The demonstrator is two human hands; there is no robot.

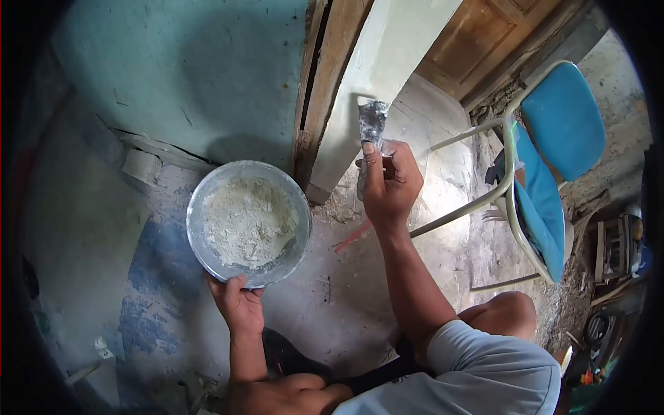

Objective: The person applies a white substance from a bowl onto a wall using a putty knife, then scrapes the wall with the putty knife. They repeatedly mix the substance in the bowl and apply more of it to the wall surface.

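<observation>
My right hand (391,181) is closed round the handle of a putty knife (373,119), whose smeared blade points up, close to the pale face of a wooden post (360,76). A bit of white material shows at the blade's tip. My left hand (237,304) grips the near rim of a round metal bowl (307,220), thumb over the edge and the other fingers partly hidden beneath. Pale, lumpy powder (250,218) lies in the bowl.
A blue chair (564,121) with a metal frame stands at the right. Behind the bowl is a bluish wall (235,69). A wooden door (477,41) is at the top, a red strip (354,236) on the floor, and assorted clutter at the lower right.
</observation>
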